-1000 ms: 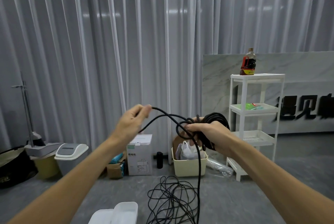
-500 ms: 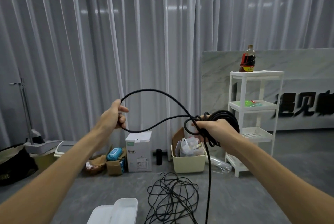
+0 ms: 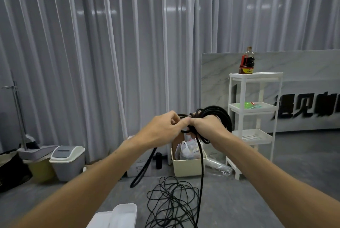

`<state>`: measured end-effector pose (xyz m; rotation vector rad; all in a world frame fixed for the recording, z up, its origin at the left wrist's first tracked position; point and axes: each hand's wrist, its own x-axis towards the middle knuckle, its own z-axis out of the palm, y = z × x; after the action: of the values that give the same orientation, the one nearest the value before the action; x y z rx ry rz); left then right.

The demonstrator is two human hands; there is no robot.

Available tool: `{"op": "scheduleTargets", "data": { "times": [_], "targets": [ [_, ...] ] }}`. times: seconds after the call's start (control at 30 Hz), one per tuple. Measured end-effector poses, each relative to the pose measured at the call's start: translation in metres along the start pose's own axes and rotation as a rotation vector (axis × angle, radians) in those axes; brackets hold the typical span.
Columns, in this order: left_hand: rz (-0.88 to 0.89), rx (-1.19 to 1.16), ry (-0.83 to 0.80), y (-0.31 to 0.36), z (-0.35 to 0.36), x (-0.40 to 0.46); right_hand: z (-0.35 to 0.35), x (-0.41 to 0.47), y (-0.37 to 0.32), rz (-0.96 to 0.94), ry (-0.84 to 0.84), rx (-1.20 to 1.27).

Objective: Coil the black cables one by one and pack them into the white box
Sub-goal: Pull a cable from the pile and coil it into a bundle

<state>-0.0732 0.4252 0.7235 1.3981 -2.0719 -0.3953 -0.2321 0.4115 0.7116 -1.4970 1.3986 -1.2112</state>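
Both hands, left hand (image 3: 161,128) and right hand (image 3: 204,129), grip the black cable (image 3: 219,115) coil.

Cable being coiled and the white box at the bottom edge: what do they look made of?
Cable: black rubbery or plastic jacket, faint sheen, and it bends into loops without kinking. Box: likely smooth moulded plastic, matte white with rounded rim; only part shows. Left hand and right hand both grip the cable.
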Motion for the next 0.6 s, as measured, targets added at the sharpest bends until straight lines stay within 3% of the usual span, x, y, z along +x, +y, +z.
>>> {"op": "scheduleTargets", "data": {
  "times": [0.13,0.2,0.3,0.4,0.47,0.6],
  "targets": [
    [0.061,-0.106,-0.048,0.0,-0.004,-0.001,-0.007,-0.003,-0.005,-0.016,-0.042,-0.026],
    [0.095,-0.191,0.013,-0.008,-0.011,0.0,-0.013,-0.003,-0.004,-0.023,-0.063,-0.041],
    [0.033,-0.369,0.248,-0.031,-0.034,0.003,-0.028,0.0,0.003,0.0,-0.054,-0.027],
    [-0.143,-0.535,0.511,-0.07,-0.065,0.005,-0.045,0.001,0.012,0.033,-0.01,0.044],
    [-0.252,-0.52,0.603,-0.099,-0.079,0.004,-0.052,0.001,0.014,0.037,0.021,0.07],
    [-0.343,-0.423,0.429,-0.122,-0.076,0.006,-0.048,0.004,0.011,0.006,0.058,0.062]
  ]
}}
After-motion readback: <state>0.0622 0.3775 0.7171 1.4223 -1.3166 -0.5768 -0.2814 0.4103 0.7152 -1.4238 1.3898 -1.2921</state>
